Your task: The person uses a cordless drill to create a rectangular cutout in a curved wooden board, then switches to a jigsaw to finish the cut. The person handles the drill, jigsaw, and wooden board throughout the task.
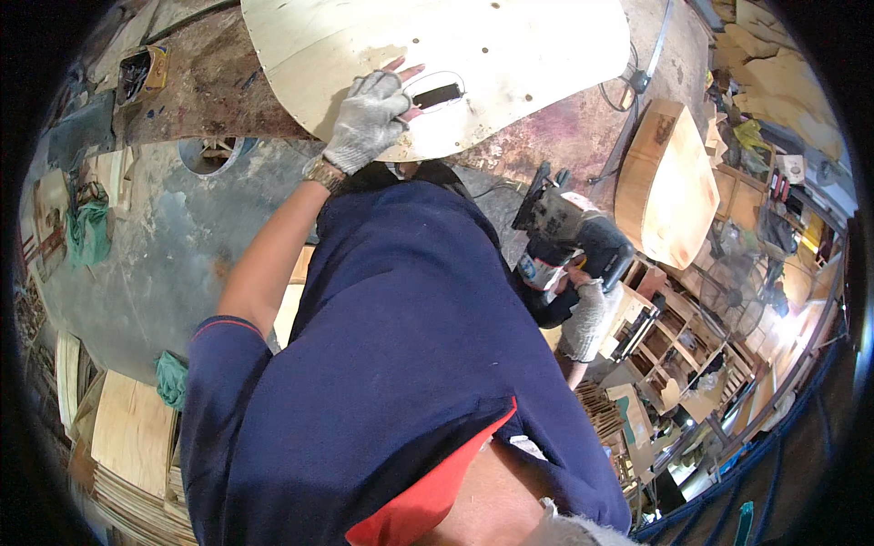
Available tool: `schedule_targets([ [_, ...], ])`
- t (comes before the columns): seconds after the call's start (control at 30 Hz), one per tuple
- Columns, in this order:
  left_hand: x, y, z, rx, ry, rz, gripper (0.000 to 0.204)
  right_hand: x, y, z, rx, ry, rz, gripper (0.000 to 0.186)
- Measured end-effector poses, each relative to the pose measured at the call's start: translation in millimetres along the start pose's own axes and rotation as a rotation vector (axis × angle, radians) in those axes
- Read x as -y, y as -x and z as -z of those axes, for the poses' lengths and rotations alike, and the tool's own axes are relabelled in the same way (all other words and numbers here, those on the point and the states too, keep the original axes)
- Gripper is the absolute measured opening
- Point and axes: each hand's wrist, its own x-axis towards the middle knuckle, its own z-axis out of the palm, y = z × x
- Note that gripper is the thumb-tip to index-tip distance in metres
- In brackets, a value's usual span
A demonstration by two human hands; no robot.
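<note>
My left hand point(371, 116), in a grey-white knit glove with bare fingertips, lies with fingers apart on a pale plywood panel point(510, 55). The panel has a rounded edge and several small dark holes. Right beside my fingers is a dark rectangular slot point(438, 96), with a thin line drawn around it. At my right side, away from the panel, my gloved right hand point(587, 305) is closed around the handle of a black and grey jigsaw point(578, 232). The jigsaw's flat shoe is turned toward the upper left. My right palm is partly hidden behind the tool.
The panel rests on a stained brown workbench point(200, 91). A small box point(144, 73) of dark pieces stands at its far left. A curved wooden piece point(666, 182) and a cable point(628, 91) lie to the right. Stacked boards point(132, 428) stand lower left; a fan point(733, 282) is at right.
</note>
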Motion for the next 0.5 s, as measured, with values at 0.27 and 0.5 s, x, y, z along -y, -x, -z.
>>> schedule_targets([
  [0.27,20,45,56,-0.681,-0.292,0.501,0.032,33,-44,2,0.046,0.044,0.066,0.023],
  [0.5,-31,-2,2,-0.138,-0.254,0.277,0.03,45,-89,-5,0.153,0.175,0.116,0.019],
])
